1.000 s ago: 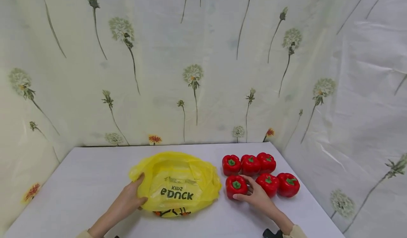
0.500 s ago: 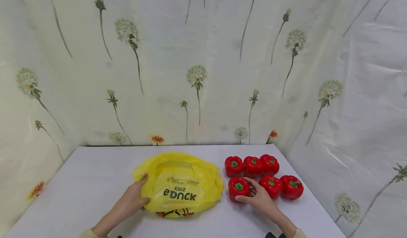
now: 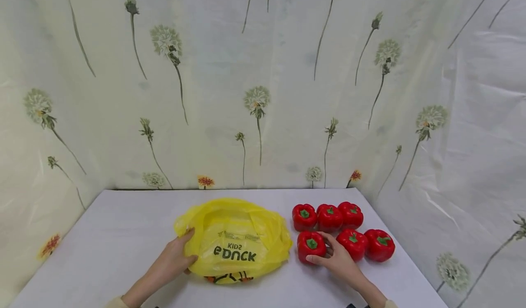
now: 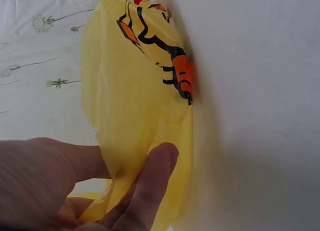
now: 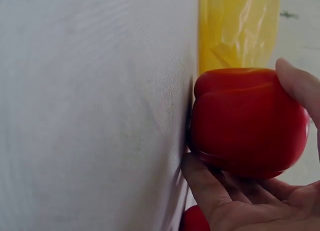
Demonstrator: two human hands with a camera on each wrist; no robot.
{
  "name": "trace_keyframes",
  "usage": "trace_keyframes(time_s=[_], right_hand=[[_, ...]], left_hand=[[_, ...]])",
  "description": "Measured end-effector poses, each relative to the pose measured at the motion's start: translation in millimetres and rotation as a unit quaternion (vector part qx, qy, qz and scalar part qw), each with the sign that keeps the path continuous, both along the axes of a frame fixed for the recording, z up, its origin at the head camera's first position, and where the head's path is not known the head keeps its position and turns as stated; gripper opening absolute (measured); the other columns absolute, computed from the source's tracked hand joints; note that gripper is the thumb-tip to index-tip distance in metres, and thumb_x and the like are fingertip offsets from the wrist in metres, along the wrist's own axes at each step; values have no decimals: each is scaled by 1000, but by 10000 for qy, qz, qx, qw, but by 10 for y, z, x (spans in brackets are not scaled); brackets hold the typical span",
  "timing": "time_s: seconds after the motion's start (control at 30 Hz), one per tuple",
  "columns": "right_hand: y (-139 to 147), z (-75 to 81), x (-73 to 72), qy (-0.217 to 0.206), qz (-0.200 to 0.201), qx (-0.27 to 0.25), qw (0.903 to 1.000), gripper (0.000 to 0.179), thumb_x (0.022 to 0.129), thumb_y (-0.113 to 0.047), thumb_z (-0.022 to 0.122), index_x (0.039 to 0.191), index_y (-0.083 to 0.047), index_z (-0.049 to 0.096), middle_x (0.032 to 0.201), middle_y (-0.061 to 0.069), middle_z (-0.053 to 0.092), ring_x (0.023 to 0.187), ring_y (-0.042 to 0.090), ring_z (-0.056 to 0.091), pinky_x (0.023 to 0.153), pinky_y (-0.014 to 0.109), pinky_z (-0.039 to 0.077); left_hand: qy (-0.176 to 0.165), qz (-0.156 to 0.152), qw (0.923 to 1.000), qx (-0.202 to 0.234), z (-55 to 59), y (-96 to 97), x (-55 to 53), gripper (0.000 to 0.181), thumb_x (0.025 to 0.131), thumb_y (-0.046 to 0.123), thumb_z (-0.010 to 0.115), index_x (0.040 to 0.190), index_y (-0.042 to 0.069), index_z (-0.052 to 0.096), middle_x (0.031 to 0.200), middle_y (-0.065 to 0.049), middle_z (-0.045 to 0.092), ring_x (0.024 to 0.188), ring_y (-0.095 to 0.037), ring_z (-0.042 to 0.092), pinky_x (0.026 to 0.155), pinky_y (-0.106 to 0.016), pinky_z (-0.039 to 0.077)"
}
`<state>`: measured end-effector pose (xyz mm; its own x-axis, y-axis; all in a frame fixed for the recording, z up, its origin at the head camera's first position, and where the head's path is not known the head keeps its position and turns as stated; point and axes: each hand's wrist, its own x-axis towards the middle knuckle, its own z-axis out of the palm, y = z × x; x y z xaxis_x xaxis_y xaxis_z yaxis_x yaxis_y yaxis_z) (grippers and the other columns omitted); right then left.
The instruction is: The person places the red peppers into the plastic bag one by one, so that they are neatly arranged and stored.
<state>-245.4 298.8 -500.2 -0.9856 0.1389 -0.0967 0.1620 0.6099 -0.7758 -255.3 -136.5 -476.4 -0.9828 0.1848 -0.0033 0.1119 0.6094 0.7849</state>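
Observation:
A yellow plastic bag (image 3: 230, 239) with "KIDS eDUCK" printed upside down lies mid-table, its mouth spread. My left hand (image 3: 174, 255) pinches its left edge; in the left wrist view, thumb and fingers hold the thin film (image 4: 135, 91). To the right of the bag, my right hand (image 3: 339, 257) grips a red bell pepper (image 3: 311, 246) with a green stem, thumb on the near side and fingers on its right. The right wrist view shows this pepper (image 5: 250, 123) close to or on the tabletop; its underside is partly hidden by the fingers.
Two red bell peppers (image 3: 380, 245) sit just right of my right hand, the nearer one partly behind it. A row of three more peppers (image 3: 304, 217) stands behind. The white table (image 3: 131, 225) meets a dandelion-patterned curtain (image 3: 213, 93) at the back and right.
The whole head view has shifted slightly, moving everything a little right and down. Both hands keep the same hold on the bag and the bell pepper.

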Motion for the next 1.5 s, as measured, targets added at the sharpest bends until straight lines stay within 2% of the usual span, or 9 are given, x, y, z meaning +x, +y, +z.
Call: trace_keyframes(time_s=[0.13,0.3,0.57,0.77,0.93,1.07,1.27,1.3,1.5], right_hand=[[-7,-7,15,48,16,22,10000,113,52,-63,84,142,-11,39,140,17,47,123,40,51,86,46,57],[-36,-15,4,51,-9,67,10000,114,51,-64,84,142,-10,39,139,18,48,119,39,53,84,45,58],[8,40,-36,35,51,103,9999,108,58,-61,83,143,-10,39,138,18,49,119,38,53,83,44,58],[41,64,-53,1,120,113,9999,107,59,-60,82,143,-10,39,139,20,46,123,41,48,83,46,58],[33,47,-59,-35,130,86,9999,107,59,-60,82,143,-10,38,141,20,45,124,42,47,83,45,58],[21,52,-45,-97,108,66,9999,109,57,-61,82,142,-8,39,138,21,47,122,43,48,80,45,59],[11,116,-8,-93,123,-22,9999,105,60,-59,83,142,-7,40,138,22,48,119,41,52,77,43,60],[10,131,-3,-86,118,-26,9999,104,60,-58,83,141,-8,41,137,21,48,118,41,52,77,43,60],[14,212,25,-64,98,-73,9999,100,60,-58,83,140,-11,45,136,21,51,116,41,56,76,43,60]], left_hand=[[-57,-2,10000,-15,5,4,6,72,81,-2,67,145,-8,34,149,-33,28,45,-16,59,44,-28,50],[-28,5,10000,-78,76,-10,30,71,82,-2,66,145,-8,33,147,-34,30,45,-16,60,44,-27,48],[17,8,9999,-102,219,-8,56,76,81,-1,69,147,-7,30,148,-33,30,47,-16,62,44,-27,45],[77,-188,9996,-183,311,18,51,75,83,0,68,147,-6,30,148,-32,30,46,-17,62,43,-26,42],[202,-370,9989,-220,390,24,60,71,83,-1,67,144,-9,33,144,-35,35,43,-16,59,42,-26,47],[183,-377,9986,-309,399,15,76,69,83,-2,67,143,-10,34,145,-35,34,43,-16,59,43,-27,49],[237,-299,9985,-398,396,10,86,69,82,-1,68,143,-10,36,137,-38,43,42,-17,58,42,-27,47],[219,-297,9985,-405,397,11,86,69,83,-1,68,143,-10,36,131,-38,49,42,-17,59,42,-26,47],[77,-253,9989,-394,384,13,93,69,83,0,68,144,-9,35,131,-37,49,44,-18,60,42,-26,44]])
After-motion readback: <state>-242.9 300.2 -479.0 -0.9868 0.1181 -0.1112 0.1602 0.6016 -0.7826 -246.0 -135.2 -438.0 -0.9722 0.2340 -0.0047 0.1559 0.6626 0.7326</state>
